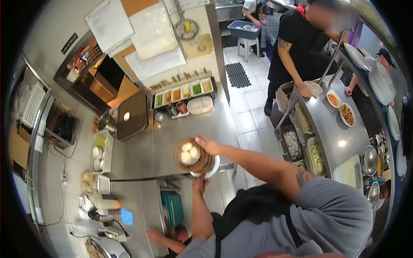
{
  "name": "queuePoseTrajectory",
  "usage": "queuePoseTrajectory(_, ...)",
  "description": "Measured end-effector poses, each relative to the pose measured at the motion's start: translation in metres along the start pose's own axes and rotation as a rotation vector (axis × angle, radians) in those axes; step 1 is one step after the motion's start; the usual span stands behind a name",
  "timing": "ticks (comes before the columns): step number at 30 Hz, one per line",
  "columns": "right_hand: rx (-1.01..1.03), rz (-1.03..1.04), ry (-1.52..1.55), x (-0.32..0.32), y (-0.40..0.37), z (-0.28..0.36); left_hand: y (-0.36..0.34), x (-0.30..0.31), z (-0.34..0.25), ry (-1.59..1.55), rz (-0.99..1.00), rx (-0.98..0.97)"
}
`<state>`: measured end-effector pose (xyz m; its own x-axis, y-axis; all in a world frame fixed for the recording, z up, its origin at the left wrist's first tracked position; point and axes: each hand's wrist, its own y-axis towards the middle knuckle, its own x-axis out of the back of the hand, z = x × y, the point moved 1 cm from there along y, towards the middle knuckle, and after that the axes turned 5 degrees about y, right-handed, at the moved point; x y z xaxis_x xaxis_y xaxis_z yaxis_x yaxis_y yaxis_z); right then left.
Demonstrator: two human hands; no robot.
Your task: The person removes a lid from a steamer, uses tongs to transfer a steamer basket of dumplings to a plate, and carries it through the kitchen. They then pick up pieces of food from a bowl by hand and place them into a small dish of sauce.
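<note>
A round bamboo steamer [203, 162] with a few white buns [194, 153] in it is held over the front edge of the steel counter. My right hand [208, 146] grips the steamer's far right side, thumb near the rim. Below it shows part of a white plate [214, 167]. My left hand [200, 185] is closed under the near edge of this plate; its fingers are partly hidden.
On the steel counter [172, 144] stand a rack of garnish tubs [186, 92] and a brown tray [133, 116]. Another person's hand [155, 235] reaches in at lower left. A co-worker in black [297, 56] stands by the right counter, near two filled dishes [347, 115].
</note>
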<state>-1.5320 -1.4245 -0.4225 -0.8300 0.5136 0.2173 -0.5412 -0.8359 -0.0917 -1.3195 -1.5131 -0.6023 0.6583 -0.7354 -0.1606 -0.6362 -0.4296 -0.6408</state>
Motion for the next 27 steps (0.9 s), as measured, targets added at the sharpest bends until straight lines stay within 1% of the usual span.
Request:
queuePoseTrajectory(1, 0.035, 0.044, 0.048, 0.009, -0.001, 0.011, 0.003, -0.001, -0.003, -0.008, 0.01, -0.023)
queuePoseTrajectory(2, 0.069, 0.086, 0.103, 0.016, -0.001, 0.019, 0.01, -0.002, -0.003, -0.066, -0.049, -0.027)
queuePoseTrajectory(5, -0.011, -0.121, 0.067, 0.023, 0.008, 0.006, 0.012, -0.009, -0.02, -0.073, -0.156, -0.001)
queuePoseTrajectory(7, 0.015, -0.17, 0.011, 0.04, -0.002, -0.003, 0.027, -0.015, -0.033, -0.058, -0.204, 0.013)
queuePoseTrajectory(8, 0.023, -0.22, -0.02, 0.056, -0.012, -0.009, 0.039, -0.01, -0.03, -0.136, -0.183, -0.012)
queuePoseTrajectory(9, 0.065, -0.3, -0.081, 0.067, -0.018, -0.04, 0.06, 0.002, -0.026, -0.093, -0.166, -0.017)
queuePoseTrajectory(10, -0.014, -0.288, -0.123, 0.085, -0.041, -0.05, 0.059, -0.004, -0.037, -0.081, -0.204, 0.025)
queuePoseTrajectory(11, -0.098, -0.281, -0.159, 0.104, -0.069, -0.06, 0.046, -0.01, -0.052, -0.087, -0.155, 0.03)
queuePoseTrajectory(12, -0.211, -0.324, -0.274, 0.119, -0.105, -0.066, 0.053, 0.0, -0.05, 0.01, -0.101, -0.008)
queuePoseTrajectory(13, -0.334, -0.361, -0.381, 0.131, -0.143, -0.072, 0.055, 0.006, -0.051, -0.013, -0.072, -0.025)
queuePoseTrajectory(15, -0.419, -0.452, -0.512, 0.152, -0.219, -0.115, 0.057, 0.001, -0.048, 0.046, -0.072, -0.075)
queuePoseTrajectory(17, -0.505, -0.564, -0.565, 0.164, -0.305, -0.153, 0.059, -0.016, -0.039, 0.151, -0.095, -0.158)
queuePoseTrajectory(19, -0.617, -0.819, -0.471, 0.167, -0.393, -0.181, 0.063, -0.051, -0.018, 0.294, -0.07, -0.245)
queuePoseTrajectory(20, -0.665, -1.005, -0.433, 0.165, -0.431, -0.187, 0.066, -0.072, -0.005, 0.385, -0.025, -0.28)
queuePoseTrajectory(21, -0.715, -1.186, -0.393, 0.16, -0.465, -0.186, 0.068, -0.094, 0.011, 0.478, 0.037, -0.305)
queuePoseTrajectory(24, -0.869, -1.531, -0.251, 0.153, -0.542, -0.168, 0.066, -0.164, 0.06, 0.736, 0.305, -0.353)
queuePoseTrajectory(27, -0.751, -1.851, -0.134, 0.155, -0.591, -0.142, 0.07, -0.228, 0.095, 0.906, 0.617, -0.365)
